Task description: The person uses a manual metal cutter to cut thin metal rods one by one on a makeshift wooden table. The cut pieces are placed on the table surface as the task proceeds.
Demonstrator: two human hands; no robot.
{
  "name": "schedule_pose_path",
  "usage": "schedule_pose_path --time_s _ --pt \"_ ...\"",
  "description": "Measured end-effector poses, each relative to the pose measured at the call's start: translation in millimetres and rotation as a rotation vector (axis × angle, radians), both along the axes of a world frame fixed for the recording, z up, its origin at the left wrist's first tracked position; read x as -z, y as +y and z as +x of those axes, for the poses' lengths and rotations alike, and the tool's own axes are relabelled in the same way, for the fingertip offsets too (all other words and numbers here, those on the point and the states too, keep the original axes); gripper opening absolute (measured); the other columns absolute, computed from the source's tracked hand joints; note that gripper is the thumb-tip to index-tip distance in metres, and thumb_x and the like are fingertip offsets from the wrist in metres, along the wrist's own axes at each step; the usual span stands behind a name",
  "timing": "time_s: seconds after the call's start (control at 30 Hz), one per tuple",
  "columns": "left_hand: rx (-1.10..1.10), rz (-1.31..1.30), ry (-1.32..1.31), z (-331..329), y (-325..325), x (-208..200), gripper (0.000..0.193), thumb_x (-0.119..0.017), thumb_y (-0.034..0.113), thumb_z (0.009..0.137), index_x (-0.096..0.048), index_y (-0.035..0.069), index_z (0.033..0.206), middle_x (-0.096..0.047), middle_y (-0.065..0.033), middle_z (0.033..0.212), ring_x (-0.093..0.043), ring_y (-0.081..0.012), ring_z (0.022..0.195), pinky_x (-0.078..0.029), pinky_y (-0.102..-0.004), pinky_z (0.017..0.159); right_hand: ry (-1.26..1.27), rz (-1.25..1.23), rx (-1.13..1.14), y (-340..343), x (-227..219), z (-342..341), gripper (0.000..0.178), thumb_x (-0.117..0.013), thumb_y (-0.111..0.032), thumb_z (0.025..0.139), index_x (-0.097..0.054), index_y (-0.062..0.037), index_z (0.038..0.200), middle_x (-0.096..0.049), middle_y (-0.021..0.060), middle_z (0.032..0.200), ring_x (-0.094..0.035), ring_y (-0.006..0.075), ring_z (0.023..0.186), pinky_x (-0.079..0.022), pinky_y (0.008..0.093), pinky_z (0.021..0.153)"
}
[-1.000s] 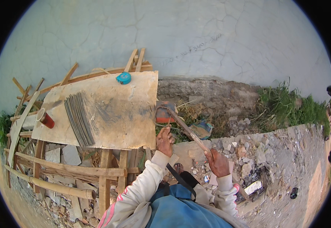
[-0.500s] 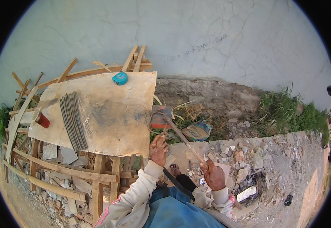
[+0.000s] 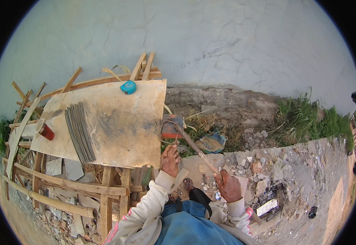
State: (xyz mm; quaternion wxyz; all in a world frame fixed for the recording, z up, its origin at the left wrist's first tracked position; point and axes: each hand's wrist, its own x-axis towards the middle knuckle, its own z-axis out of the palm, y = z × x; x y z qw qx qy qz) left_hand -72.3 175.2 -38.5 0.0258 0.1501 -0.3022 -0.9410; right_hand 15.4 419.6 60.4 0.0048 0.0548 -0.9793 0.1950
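Observation:
My left hand is beside the board's front right corner, its fingers closed on a thin bent steel rod. The rod curves around over a red-and-grey block at the board's right edge. A long rusty bending bar slants from that block down to my right hand, which is wrapped around its near end. Where bar and rod meet is too small to make out exactly. On the worn board lie a bundle of straight steel rods and a blue tape measure.
A red cup lies tipped at the board's left. Timber framing and a bamboo pole stand below it. A cracked grey wall rises behind. Rubble, weeds and a crumpled sack lie to the right.
The view has shifted slightly, and more of my foot shows below. Both hands keep their grips, with the bar and the bent rod in nearly the same place.

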Motion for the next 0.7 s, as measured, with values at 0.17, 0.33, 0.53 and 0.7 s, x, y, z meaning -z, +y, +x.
schedule_pose_path --time_s 0.17,0.33,0.53,0.7 --pt "-0.016 0.028 0.014 -1.6 0.9 4.1 0.024 -0.072 0.024 0.1 -0.063 0.007 0.114 -0.042 0.0077 0.074 -0.041 -0.0038 0.061 -0.035 -0.0212 0.053 0.071 0.026 0.031 -11.6 1.3 10.6 0.04 -0.06 -0.045 0.103 -0.061 -0.0048 0.1 -0.065 0.0252 0.065 -0.068 0.0459 0.064 -0.051 0.0584 0.057" --pt "-0.029 0.027 0.01 -3.8 2.8 7.2 0.023 -0.07 0.025 0.101 -0.066 0.006 0.113 -0.04 0.0078 0.071 -0.039 -0.004 0.06 -0.034 -0.0225 0.051 0.057 0.049 0.102 -24.8 -2.3 21.1 0.042 -0.057 -0.046 0.105 -0.062 -0.0047 0.099 -0.066 0.0255 0.068 -0.068 0.0471 0.068 -0.051 0.0586 0.061" --pt "-0.006 0.022 -0.013 -1.7 1.1 3.5 0.022 -0.069 0.025 0.102 -0.066 0.007 0.115 -0.039 0.0079 0.068 -0.038 -0.0053 0.055 -0.036 -0.0242 0.051 0.047 0.107 0.146 -35.8 -4.6 29.9 0.041 -0.059 -0.046 0.103 -0.061 -0.0051 0.1 -0.067 0.0229 0.067 -0.07 0.0451 0.067 -0.053 0.057 0.06" --pt "-0.014 0.021 -0.028 -4.6 1.9 1.5 0.021 -0.069 0.024 0.101 -0.065 0.009 0.116 -0.039 0.0078 0.07 -0.038 -0.0036 0.058 -0.035 -0.0217 0.052 0.019 0.068 0.087 -15.0 0.2 11.8 0.041 -0.059 -0.046 0.103 -0.061 -0.0054 0.1 -0.067 0.0228 0.067 -0.07 0.0455 0.067 -0.052 0.0574 0.06"
